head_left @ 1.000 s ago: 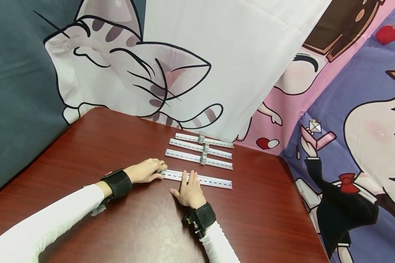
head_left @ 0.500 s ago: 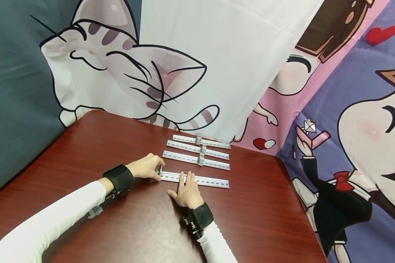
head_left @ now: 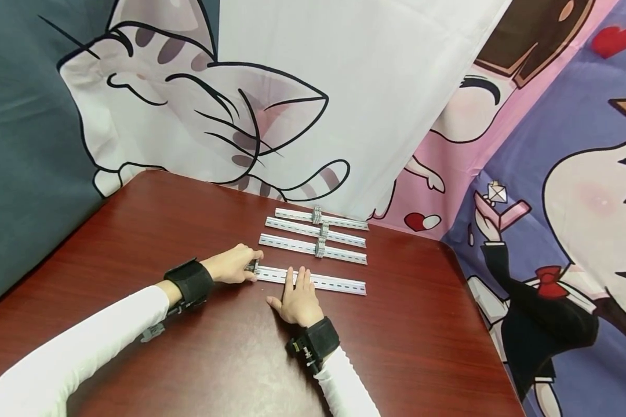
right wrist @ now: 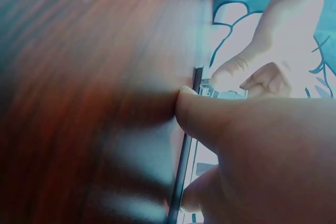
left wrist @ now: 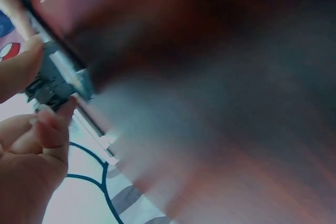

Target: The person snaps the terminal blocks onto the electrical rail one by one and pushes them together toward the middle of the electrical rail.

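A slotted metal DIN rail lies on the table, nearest of the rails to the person. At its left end my left hand pinches a small grey terminal block between thumb and fingers. In the left wrist view the block looks dark and sits at the rail's end; whether it is seated on the rail I cannot tell. My right hand lies with straight fingers across the middle of the rail, thumb spread to the left. The right wrist view shows the right thumb beside the rail's edge.
Behind lie three similar rails, roughly parallel: a near one, a middle one and a far one. Each carries grey blocks near its middle. The brown table ends at a printed cloth at the back and right.
My left fingers have shifted slightly at the rail's left end, and more of the block shows now. The right hand has stayed on the rail. The head view has moved a little.
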`<move>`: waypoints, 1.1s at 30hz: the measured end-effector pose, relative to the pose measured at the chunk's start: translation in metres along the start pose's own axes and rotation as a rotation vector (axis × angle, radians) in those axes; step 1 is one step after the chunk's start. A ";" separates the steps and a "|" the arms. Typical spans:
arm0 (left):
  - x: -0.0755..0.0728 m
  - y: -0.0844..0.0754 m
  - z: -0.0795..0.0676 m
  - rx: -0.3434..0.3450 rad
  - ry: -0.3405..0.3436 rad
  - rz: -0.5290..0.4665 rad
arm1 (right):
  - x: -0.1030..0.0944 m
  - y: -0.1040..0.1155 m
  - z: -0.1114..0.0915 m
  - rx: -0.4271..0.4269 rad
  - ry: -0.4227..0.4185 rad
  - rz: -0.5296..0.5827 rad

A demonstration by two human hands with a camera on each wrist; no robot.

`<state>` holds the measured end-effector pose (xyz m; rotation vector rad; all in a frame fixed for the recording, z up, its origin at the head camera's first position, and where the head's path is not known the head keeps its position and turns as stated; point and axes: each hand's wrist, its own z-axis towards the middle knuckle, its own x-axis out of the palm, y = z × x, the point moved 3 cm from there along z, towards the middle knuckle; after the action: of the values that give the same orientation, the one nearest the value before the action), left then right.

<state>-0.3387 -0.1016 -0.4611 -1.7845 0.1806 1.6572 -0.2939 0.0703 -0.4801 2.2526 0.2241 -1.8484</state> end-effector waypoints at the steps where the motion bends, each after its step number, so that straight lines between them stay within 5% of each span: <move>1: 0.001 0.000 -0.001 0.008 -0.010 0.002 | 0.000 0.000 0.000 0.001 -0.001 0.005; 15: 0.011 0.003 -0.008 0.065 -0.134 -0.074 | 0.000 0.000 -0.002 0.018 -0.006 0.015; 33: 0.013 0.001 -0.010 0.047 -0.124 -0.060 | -0.004 0.004 -0.002 0.044 0.040 0.037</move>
<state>-0.3289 -0.1034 -0.4745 -1.6311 0.1086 1.7008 -0.2919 0.0674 -0.4757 2.3080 0.1486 -1.8086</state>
